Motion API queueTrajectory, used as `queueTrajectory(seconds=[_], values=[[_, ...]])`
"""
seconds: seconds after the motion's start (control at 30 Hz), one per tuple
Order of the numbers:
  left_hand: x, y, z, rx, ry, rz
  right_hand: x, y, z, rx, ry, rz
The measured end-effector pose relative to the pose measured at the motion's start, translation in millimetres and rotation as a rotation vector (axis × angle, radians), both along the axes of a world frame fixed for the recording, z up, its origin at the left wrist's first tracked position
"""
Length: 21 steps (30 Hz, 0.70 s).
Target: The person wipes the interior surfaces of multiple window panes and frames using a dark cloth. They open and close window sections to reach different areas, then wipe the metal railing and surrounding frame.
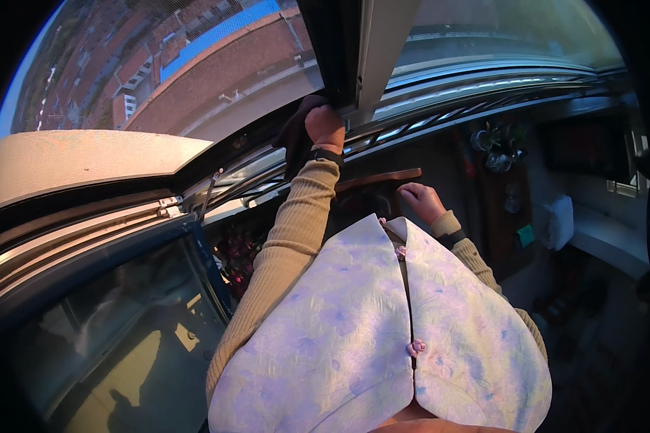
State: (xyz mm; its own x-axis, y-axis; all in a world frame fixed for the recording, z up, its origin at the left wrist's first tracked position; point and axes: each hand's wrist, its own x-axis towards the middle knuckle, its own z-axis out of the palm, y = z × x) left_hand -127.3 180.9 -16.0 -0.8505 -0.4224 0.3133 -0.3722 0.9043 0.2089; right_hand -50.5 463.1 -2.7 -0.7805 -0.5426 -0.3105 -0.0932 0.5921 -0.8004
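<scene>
My left hand [325, 128] is closed on a dark cloth [297, 138], pressed to the lower corner of a dark window frame [342, 65]. Part of the cloth hangs down past my wrist, which wears a black band. Lower and to the right, my right hand [423, 202] hovers with its fingers curled, and nothing shows in it. Close to it is the end of a reddish-brown wooden rail [406, 174]. A pale upright frame member [382, 59] stands just right of my left hand.
An open window sash [114, 303] with reflecting glass is at the left, joined by a metal stay [210, 192]. Metal railing bars [433, 119] run along the sill. Glassware [498, 146] stands on a brown table [512, 216] at the right. Dark red foliage [241, 251] is below my left arm.
</scene>
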Motion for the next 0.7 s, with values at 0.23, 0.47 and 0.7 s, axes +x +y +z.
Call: queueTrajectory(seconds=[0.23, 0.47, 0.7], values=[[-21.8, 14.9, -3.9, 0.247, 0.079, -0.209, 7.9, 0.3, 7.2, 0.015, 0.02, 0.025], [19.8, 5.4, 22.4, 0.268, 0.414, -0.148, 19.6, 13.0, 12.3, 0.007, 0.069, 0.046], [31.3, -16.2, 27.4, 0.277, 0.378, -0.073, 17.1, 6.3, 1.8, 0.002, 0.029, -0.01]])
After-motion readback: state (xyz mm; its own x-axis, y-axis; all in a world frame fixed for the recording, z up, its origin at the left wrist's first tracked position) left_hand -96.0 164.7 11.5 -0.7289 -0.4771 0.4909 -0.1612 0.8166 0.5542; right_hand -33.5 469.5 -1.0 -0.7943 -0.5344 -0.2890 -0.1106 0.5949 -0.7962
